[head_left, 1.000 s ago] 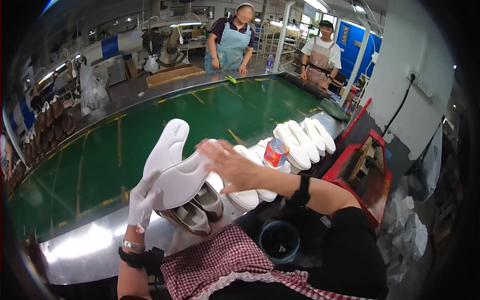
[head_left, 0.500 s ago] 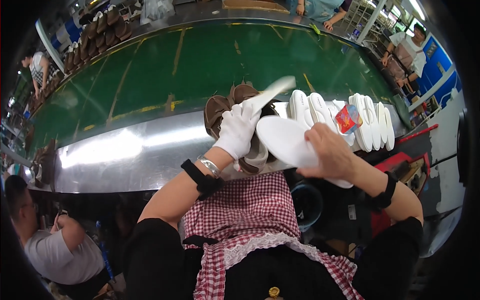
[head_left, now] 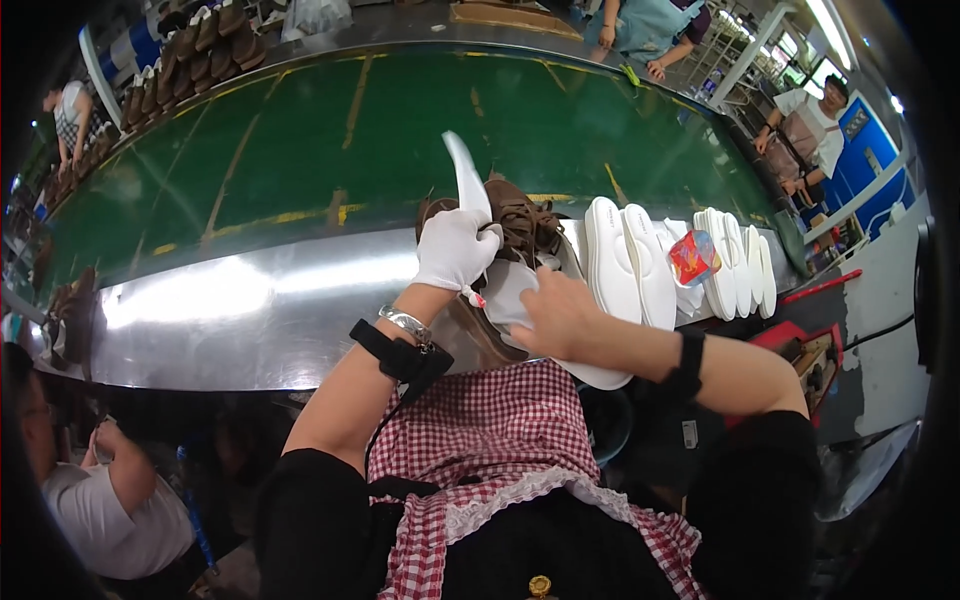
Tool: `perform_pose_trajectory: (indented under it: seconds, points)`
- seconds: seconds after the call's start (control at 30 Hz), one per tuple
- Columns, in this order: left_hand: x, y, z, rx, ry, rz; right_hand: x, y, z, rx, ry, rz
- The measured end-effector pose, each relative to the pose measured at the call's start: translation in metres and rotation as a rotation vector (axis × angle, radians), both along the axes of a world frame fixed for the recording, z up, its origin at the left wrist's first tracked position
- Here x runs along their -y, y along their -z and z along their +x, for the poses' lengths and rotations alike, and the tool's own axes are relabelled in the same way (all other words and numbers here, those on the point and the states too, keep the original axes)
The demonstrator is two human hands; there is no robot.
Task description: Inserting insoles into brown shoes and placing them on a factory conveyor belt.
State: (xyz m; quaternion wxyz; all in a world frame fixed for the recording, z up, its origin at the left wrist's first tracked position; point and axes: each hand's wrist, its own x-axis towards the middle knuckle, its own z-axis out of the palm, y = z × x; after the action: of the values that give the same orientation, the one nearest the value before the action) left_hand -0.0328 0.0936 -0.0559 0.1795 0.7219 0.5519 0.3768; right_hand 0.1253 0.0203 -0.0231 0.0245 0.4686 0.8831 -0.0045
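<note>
Closing around a curved, glossy white insole (head_left: pixel 467 178), our white-gloved left hand (head_left: pixel 455 250) is holding it upright in the head view. Our bare right hand (head_left: pixel 565 315) is bending its fingers against a second, broad white insole (head_left: pixel 512 288); whether it is pinching or pressing, we cannot tell. That second piece is lying over the pair of brown lace-up shoes (head_left: pixel 522 225), which are resting along the front edge of the shiny metal worktop (head_left: pixel 230 320). For good seating, we should be guiding it in flat, without creasing, while keeping the upright one clear. Half a second ago it was hanging right of the shoes; now it is covering them, and the left insole is pointing more steeply upward.
</note>
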Motion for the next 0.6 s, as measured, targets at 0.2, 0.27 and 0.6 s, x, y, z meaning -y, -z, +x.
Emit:
perform_pose_trajectory:
  seconds: [0.2,0.27,0.6]
  points:
    - [0.005,0.004,-0.002,0.057,-0.015,0.003,0.054,-0.031,0.048,-0.048,0.197,-0.183]
    - [0.005,0.006,-0.003,0.053,-0.009,0.018,0.049,-0.033,0.047,-0.094,0.133,-0.155]
    - [0.008,0.003,-0.002,0.075,0.014,0.005,0.008,-0.012,-0.008,-0.011,0.035,-0.108]
